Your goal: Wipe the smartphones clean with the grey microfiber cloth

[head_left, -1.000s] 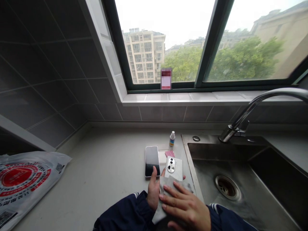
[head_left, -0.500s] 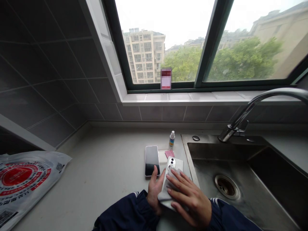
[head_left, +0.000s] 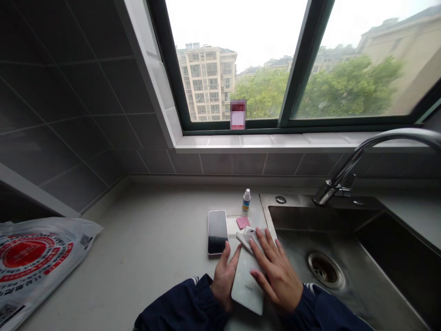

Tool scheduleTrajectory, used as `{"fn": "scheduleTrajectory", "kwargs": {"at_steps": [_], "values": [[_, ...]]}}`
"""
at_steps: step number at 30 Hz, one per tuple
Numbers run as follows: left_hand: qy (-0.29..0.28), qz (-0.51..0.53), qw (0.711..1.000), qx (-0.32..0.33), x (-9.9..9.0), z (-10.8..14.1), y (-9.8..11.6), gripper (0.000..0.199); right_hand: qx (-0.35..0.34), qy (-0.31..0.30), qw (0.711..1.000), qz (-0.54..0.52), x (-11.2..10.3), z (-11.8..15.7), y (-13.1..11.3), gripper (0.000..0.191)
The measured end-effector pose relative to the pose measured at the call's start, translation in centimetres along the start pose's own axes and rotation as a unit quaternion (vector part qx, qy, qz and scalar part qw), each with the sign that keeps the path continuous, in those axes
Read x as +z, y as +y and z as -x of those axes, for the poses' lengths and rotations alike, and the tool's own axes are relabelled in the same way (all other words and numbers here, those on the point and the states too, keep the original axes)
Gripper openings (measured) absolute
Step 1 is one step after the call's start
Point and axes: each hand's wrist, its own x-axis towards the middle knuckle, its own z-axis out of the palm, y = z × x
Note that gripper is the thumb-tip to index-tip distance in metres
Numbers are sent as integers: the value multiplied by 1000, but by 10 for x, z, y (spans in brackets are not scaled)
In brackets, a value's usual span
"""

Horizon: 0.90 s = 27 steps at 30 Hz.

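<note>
Head view: a white-backed smartphone [head_left: 247,285] held between two hands

The pale desk [head_left: 161,216] carries the loose items beside the steel sink [head_left: 270,220]. A printed plastic bag [head_left: 44,257] is cut off at the left edge, and the faucet's [head_left: 344,165] spout runs out of view at right.

Between them, the left hand [head_left: 224,278] has a partly curled grip along the smartphone's left side, seemingly to steady it; the fingers underneath are hidden. The right hand [head_left: 277,273] lies flat, grip unclosed and fingers outstretched, over a grey cloth [head_left: 245,240] on the camera end, probably so pressure spreads evenly. Both mask most of the lenses; the lettering on the back is hard to read.

A dark-screened phone [head_left: 217,232] lies face up just beyond the left thumb, apparently kept out of the way. Near the sink stand a small spray bottle [head_left: 245,202] and, nearer, a pink square [head_left: 243,222] lies flat, its material unclear.
</note>
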Motion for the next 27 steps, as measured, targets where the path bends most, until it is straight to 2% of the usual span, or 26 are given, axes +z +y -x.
{"fn": "scheduleTrajectory", "kwargs": {"at_steps": [6, 10, 14, 19, 22, 27], "values": [[14, -30, 999, -21, -3, 2, -4, 71, 64, 47, 997, 12, -5, -3, 0, 65], [6, -31, 999, -24, -4, 2, -5, 72, 69, 52, 996, 21, -6, -4, -2, 65], [11, -12, 1000, -7, -2, 0, -2, 70, 27, 38, 999, 9, -6, -3, -6, 61], [0, 17, 1000, 4, 2, -2, -2, 80, -57, -3, 998, -32, -9, 0, -20, 58], [22, 42, 999, 27, 5, 0, -2, 77, -95, -22, 993, -62, -12, 1, -26, 59], [23, 48, 998, -20, 3, 1, 5, 80, -145, -46, 983, -103, -17, 0, -30, 57]]}}
